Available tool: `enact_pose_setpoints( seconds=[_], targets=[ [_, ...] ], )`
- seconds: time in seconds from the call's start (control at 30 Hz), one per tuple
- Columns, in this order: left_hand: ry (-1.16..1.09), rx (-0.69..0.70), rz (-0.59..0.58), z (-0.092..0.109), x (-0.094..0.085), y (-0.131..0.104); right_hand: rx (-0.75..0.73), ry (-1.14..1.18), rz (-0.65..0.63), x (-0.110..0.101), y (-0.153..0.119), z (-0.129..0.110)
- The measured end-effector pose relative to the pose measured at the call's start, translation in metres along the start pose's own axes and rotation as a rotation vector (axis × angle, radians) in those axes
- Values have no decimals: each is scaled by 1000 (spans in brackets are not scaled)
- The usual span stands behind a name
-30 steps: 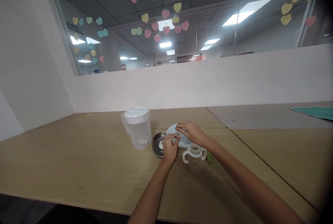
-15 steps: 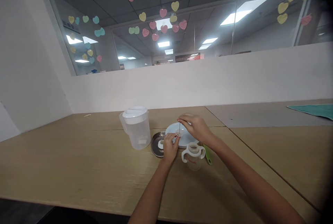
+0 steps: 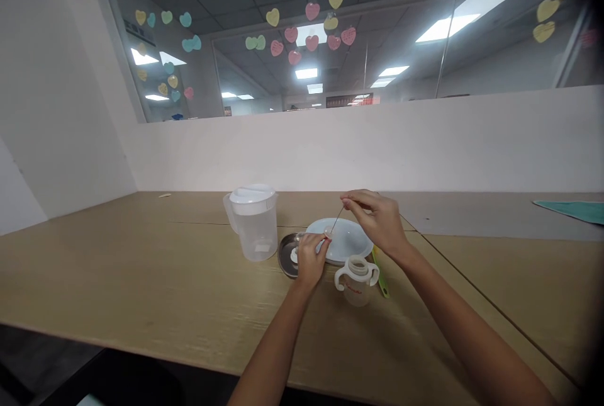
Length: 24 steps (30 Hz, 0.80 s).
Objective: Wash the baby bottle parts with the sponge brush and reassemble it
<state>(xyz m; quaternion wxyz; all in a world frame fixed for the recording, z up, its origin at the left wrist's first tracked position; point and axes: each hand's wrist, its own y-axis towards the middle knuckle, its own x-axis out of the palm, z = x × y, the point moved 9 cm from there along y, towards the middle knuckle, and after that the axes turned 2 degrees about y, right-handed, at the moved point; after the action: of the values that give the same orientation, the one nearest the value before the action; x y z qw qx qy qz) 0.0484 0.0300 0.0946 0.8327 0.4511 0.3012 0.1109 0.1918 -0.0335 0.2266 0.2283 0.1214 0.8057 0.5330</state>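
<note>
Right of the jug (image 3: pixel 257 230) and bowl (image 3: pixel 285 261), a little clear piece (image 3: pixel 329 230) is pinched by the fingers (image 3: pixel 323 240) of the left hand (image 3: pixel 310 262), the bottle (image 3: pixel 357 293) is uncapped, and in the right hand (image 3: pixel 380 220) a thin stick (image 3: pixel 336 219) is pinched, its poking maybe not finished.

On table (image 3: pixel 189 286), arranged about plate (image 3: pixel 353 239): bowl (image 3: pixel 285 256) immediately left, pitcher (image 3: pixel 258 230) farther left, bottle (image 3: pixel 357 287) in front, utensil (image 3: pixel 382 281) at right front, cloth (image 3: pixel 572 212) well to right, wall (image 3: pixel 330 151) behind.

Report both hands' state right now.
Left hand: closed, holding a small clear piece.
Right hand: closed, pinching a thin rod at its upper end.
</note>
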Motion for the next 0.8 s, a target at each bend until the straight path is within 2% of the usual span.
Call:
enact_pose_setpoints(
  seconds=[0.13,0.3,0.4,0.47,0.53,0.57,0.63,0.7,0.8],
  targets=[
    [21,-3,8,-2,-1,-1,75,90,52,-8,2,9],
    [86,-21,-88,-7,11,-6,140,214,311,-55,3,15],
    [60,-44,-90,-8,14,-9,170,177,339,-65,3,35],
    [52,-53,-97,-9,16,-10,232,156,291,-54,1,66],
    [53,-63,-108,-10,18,-11,369,95,212,-32,-7,110],
    [55,-68,-110,-11,18,-11,475,32,119,-17,-14,135],
    [49,-64,-113,-13,18,-11,668,-173,-159,17,-36,180],
    [34,-45,-111,-13,18,-11,719,-252,-207,28,-52,205],
    [21,-18,-113,-12,17,-9,746,-361,-270,32,-69,223]
  ],
)
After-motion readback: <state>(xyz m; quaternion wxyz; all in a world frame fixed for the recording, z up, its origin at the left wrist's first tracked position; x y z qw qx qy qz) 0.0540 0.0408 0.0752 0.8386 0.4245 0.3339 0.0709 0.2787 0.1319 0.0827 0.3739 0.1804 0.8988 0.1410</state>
